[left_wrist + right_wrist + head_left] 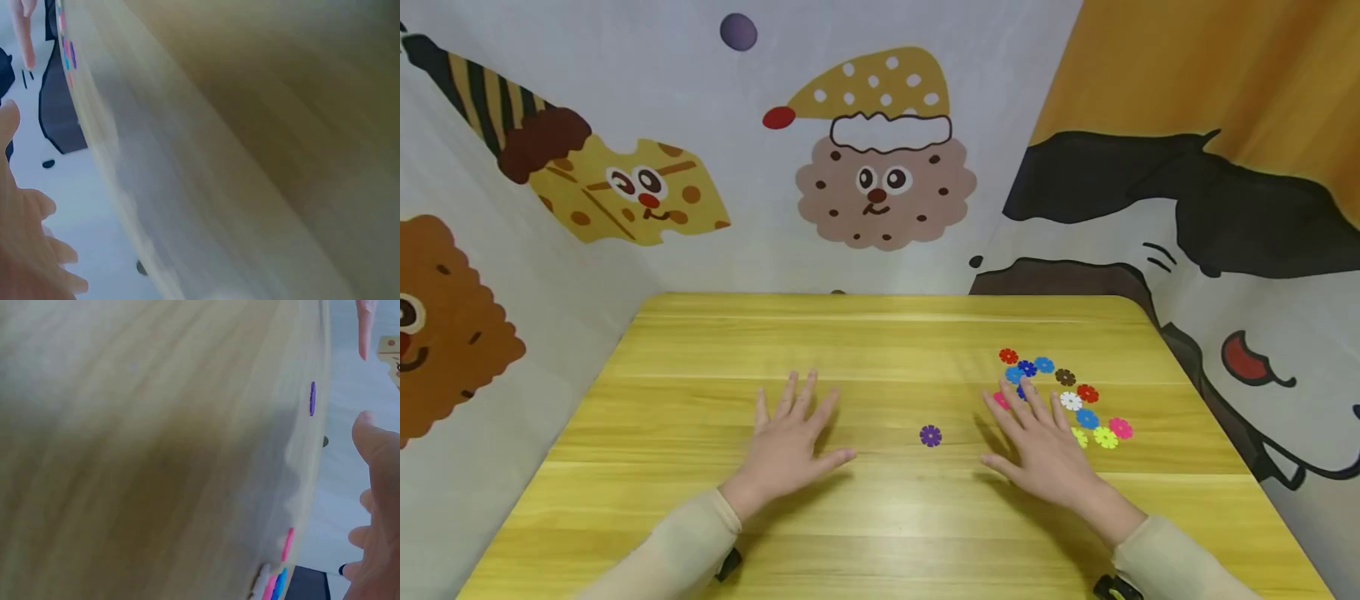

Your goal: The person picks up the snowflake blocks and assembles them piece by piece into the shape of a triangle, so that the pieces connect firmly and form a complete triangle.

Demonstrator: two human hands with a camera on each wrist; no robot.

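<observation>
My left hand [790, 446] is over the left half of the wooden table, fingers spread, holding nothing. On the right, my right hand [1045, 450] has its fingers spread too and partly covers a loose group of flower-shaped plastic discs. Between the hands lies one purple disc [930, 436], nearer the right thumb. Around the right fingers lie a white disc [1071, 401], a brown disc [1065, 377], red, blue, pink and yellow-green ones, such as the pink disc [1121, 428]. The right wrist view shows the purple disc [312, 399] beyond the thumb, with the hand raised above the tabletop.
The wooden table [880, 533] has rounded far corners. Behind it and along its sides hangs a cloth [700, 75] printed with cartoon food and an animal. A dark wrist strap [730, 564] shows below the left sleeve, and another [1116, 588] below the right.
</observation>
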